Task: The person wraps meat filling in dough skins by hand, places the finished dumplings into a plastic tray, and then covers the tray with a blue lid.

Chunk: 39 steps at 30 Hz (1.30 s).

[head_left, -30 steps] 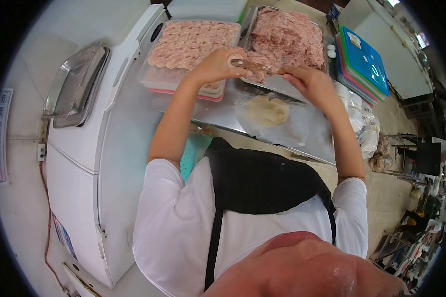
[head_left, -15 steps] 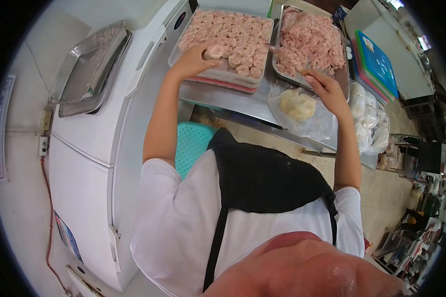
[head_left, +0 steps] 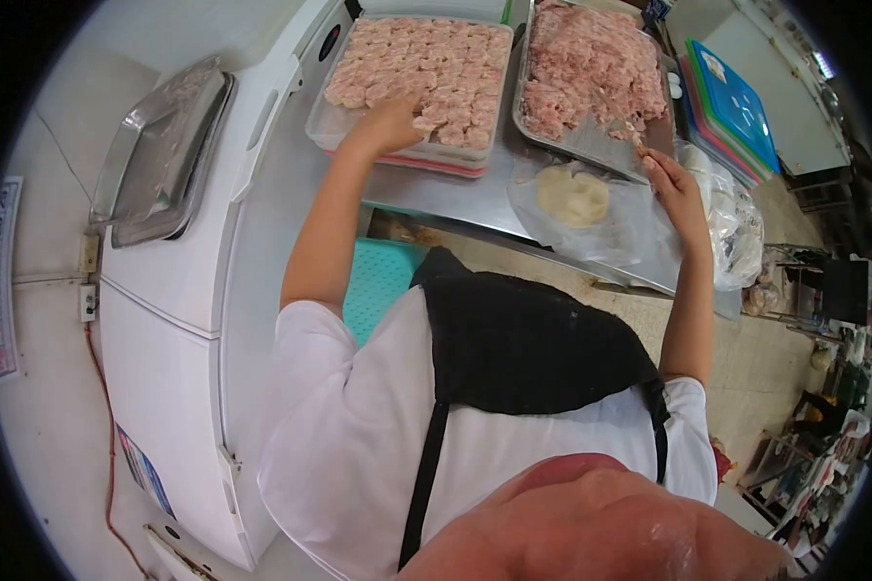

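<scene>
My left hand (head_left: 393, 126) reaches down into a clear plastic tub (head_left: 325, 126) at its near left, fingers closed around a meat dumpling partly hidden by the hand. Packed rows of open-topped meat dumplings (head_left: 436, 63) fill most of the tub. My right hand (head_left: 676, 189) grips a thin utensil at the near right corner of a metal tray (head_left: 576, 150); bits of meat cling near its end, and its full shape is not clear. Ground meat (head_left: 591, 68) is heaped in that tray. Below it, pale round dough wrappers (head_left: 574, 197) lie on a plastic sheet (head_left: 610, 247).
Colored lids (head_left: 731, 107) stand stacked at the right, beside plastic-wrapped packs (head_left: 731, 228). Left of me is a white freezer (head_left: 165, 300) with empty metal pans (head_left: 170, 150) on it. A teal perforated crate (head_left: 383, 281) sits below the steel table (head_left: 465, 198).
My left hand has lowered a filled dumpling into the tub's near left. My right hand has moved right and slightly down, drawing the utensil back from the meat. The view has shifted slightly.
</scene>
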Motion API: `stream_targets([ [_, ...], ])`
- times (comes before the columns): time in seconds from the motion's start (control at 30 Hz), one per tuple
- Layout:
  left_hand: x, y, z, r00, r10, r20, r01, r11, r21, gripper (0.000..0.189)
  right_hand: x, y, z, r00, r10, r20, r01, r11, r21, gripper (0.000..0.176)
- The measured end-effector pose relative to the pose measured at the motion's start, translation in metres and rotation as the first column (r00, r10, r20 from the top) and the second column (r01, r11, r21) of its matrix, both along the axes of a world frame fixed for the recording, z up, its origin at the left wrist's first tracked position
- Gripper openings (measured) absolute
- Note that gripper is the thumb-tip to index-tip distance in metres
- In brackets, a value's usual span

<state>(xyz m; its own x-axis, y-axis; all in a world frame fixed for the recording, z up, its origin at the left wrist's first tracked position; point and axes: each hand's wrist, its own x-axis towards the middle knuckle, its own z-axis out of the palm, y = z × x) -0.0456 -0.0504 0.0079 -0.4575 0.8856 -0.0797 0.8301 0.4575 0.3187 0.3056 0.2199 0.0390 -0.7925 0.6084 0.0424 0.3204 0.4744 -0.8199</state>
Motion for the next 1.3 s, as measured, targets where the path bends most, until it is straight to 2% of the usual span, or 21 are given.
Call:
stream_targets([
  [0.1,0.006,0.010,-0.020,0.998,0.061,0.007,-0.061,0.995,0.082,0.075,-0.005,0.032,-0.020,0.994,0.095,-0.055,-0.085,0.983,0.164,0.033],
  [0.13,0.010,0.013,-0.023,0.992,0.067,0.106,-0.081,0.988,0.135,0.073,-0.008,0.040,-0.021,0.987,0.137,-0.080,-0.115,0.965,0.236,0.035],
  [0.17,0.013,0.012,-0.026,0.977,0.067,0.204,-0.105,0.977,0.185,0.071,-0.009,0.048,-0.020,0.994,0.107,-0.011,-0.103,0.973,0.206,0.036],
  [0.2,0.016,0.010,-0.027,0.953,0.061,0.298,-0.134,0.964,0.229,0.069,-0.010,0.065,-0.023,0.988,0.127,0.088,-0.147,0.951,0.273,0.035],
  [0.27,0.015,0.002,-0.028,0.973,0.107,0.203,-0.145,0.973,0.182,0.068,-0.015,0.103,-0.029,0.947,0.146,0.285,-0.253,0.887,0.387,0.033],
  [0.3,0.016,0.001,-0.028,0.980,0.129,0.153,-0.153,0.976,0.157,0.067,-0.021,0.112,-0.015,0.882,0.110,0.459,-0.352,0.801,0.485,0.028],
  [0.4,0.030,0.008,-0.026,0.930,0.318,0.184,-0.342,0.932,0.117,0.062,-0.033,0.174,-0.027,0.880,0.039,0.474,-0.393,0.621,0.678,0.023],
  [0.5,0.085,0.033,0.014,0.853,0.518,-0.065,-0.521,0.852,-0.046,0.057,-0.056,0.246,-0.074,0.932,0.008,0.363,-0.345,0.327,0.880,0.017],
  [0.57,0.108,0.046,0.007,0.904,0.427,-0.036,-0.401,0.873,0.277,0.051,-0.059,0.237,-0.083,0.944,0.063,0.323,-0.325,0.330,0.886,0.014],
  [0.6,0.118,0.054,0.004,0.925,0.378,-0.036,-0.327,0.841,0.432,0.047,-0.062,0.224,-0.083,0.950,0.091,0.299,-0.312,0.331,0.890,0.012],
  [0.63,0.133,0.065,0.001,0.939,0.338,-0.066,-0.266,0.833,0.485,0.044,-0.059,0.212,-0.075,0.932,0.102,0.347,-0.359,0.383,0.851,0.011],
  [0.7,0.170,0.094,-0.009,0.959,0.256,-0.126,-0.141,0.808,0.572,0.037,-0.039,0.203,-0.083,0.909,0.149,0.388,-0.414,0.403,0.816,0.010],
  [0.77,0.197,0.113,-0.045,0.996,0.088,0.019,-0.085,0.841,0.535,0.031,-0.031,0.193,-0.092,0.877,0.158,0.454,-0.474,0.448,0.758,0.008],
  [0.83,0.219,0.131,-0.071,0.971,-0.051,0.232,-0.054,0.903,0.427,0.027,-0.006,0.168,-0.090,0.811,0.410,0.416,-0.568,0.386,0.727,0.008],
  [0.87,0.227,0.137,-0.079,0.974,-0.064,0.216,-0.033,0.907,0.419,0.027,0.000,0.160,-0.088,0.758,0.524,0.389,-0.606,0.343,0.718,0.009],
  [0.97,0.238,0.146,-0.097,0.985,-0.086,0.147,0.021,0.917,0.399,0.027,-0.012,0.154,-0.055,0.749,0.278,0.602,-0.660,0.403,0.634,0.009],
  [1.03,0.239,0.146,-0.104,0.995,-0.073,0.073,0.039,0.921,0.388,0.028,-0.033,0.199,-0.060,0.897,0.336,0.288,-0.407,0.372,0.834,0.009],
  [1.13,0.231,0.143,-0.105,0.969,-0.071,0.235,-0.022,0.928,0.371,0.021,-0.065,0.243,-0.079,0.941,0.259,0.218,-0.301,0.346,0.889,0.008],
  [1.23,0.227,0.143,-0.101,0.971,-0.029,0.237,-0.078,0.899,0.432,0.017,-0.052,0.204,-0.098,0.902,0.239,0.359,-0.430,0.454,0.780,0.009],
  [1.3,0.222,0.139,-0.089,0.964,-0.006,0.264,-0.115,0.890,0.441,0.018,-0.022,0.174,-0.089,0.861,0.342,0.375,-0.491,0.370,0.789,0.011],
])
